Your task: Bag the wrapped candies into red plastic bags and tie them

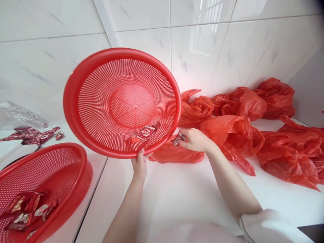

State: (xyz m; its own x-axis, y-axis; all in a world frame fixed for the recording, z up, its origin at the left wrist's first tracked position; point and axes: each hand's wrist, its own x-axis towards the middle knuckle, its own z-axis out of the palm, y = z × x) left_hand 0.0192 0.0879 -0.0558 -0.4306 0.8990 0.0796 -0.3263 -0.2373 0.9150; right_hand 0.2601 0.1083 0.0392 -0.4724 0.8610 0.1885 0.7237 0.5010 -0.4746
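My left hand (140, 164) grips the lower rim of a red plastic colander (121, 54), which is tilted so that its inside faces me. A few wrapped candies (146, 132) lie against its lower inner wall. Just right of the colander, my right hand (193, 139) pinches a small dark red candy packet (178, 139). Below that hand lies a red plastic bag (179, 153) on the white surface; what it contains is hidden.
A second red colander (81, 158) with several wrapped candies (32, 209) stands at the lower left. Behind it are more packets (37, 135) and a clear plastic bottle (26, 116). Several red bags (240, 101) line the tiled wall (199, 50) and fill the right side.
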